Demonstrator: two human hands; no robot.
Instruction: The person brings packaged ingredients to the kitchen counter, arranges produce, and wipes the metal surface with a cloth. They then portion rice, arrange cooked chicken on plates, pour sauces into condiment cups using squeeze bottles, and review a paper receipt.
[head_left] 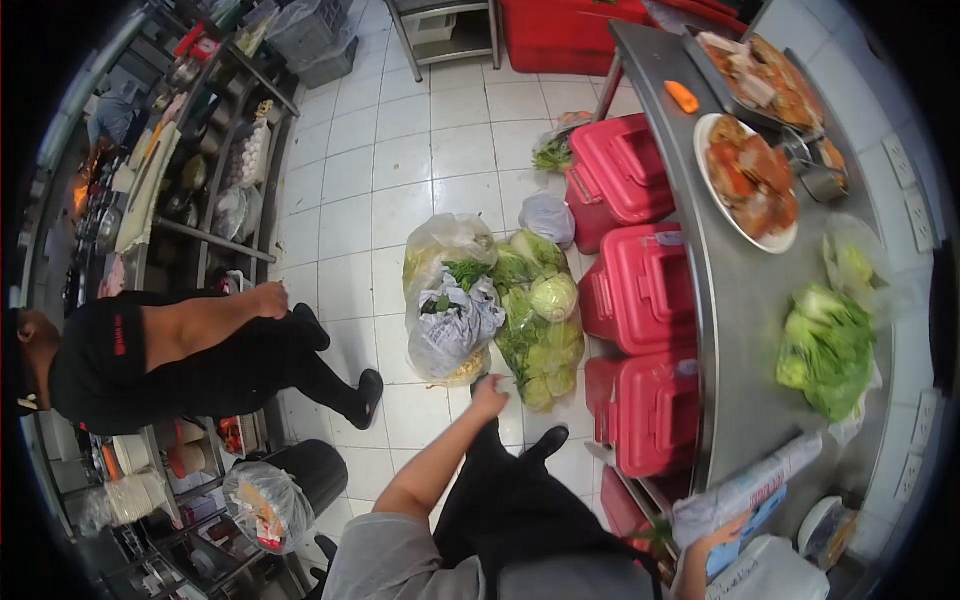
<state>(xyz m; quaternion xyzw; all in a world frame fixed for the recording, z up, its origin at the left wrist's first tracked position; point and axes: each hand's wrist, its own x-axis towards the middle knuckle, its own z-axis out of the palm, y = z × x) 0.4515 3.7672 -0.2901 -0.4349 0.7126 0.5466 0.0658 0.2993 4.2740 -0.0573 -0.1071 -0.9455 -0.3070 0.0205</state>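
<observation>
Lower edge of frame: wearer in a grey shirt (385, 555) stands over a white tiled floor (400, 150). Right hand (722, 530), lower right, is against the lower side of a long paper-wrapped bundle (750, 490); fingers partly hidden, so whether they are closed on it cannot be told. Bundle is slanted over the near end of the steel counter (745, 350). Left hand (490, 397), just below centre, is near two filled plastic bags; one finger appears extended, but whether the others are curled or spread cannot be told. Left-hand one, a clear bag (460, 310), shows dark green leaves and crumpled whitish plastic; beside it, a vegetable bag (540, 345) shows pale green heads. Red lidded bins (655, 415) stand in a row under the counter. Right of frame, on the counter: leafy greens (830, 345). At left, a co-worker (185, 360) in black faces the shelves. Upper right: oval plate (703, 150) bearing orange-red pieces. Top of frame: red container (560, 35); upper left, grey crates (310, 40).
</observation>
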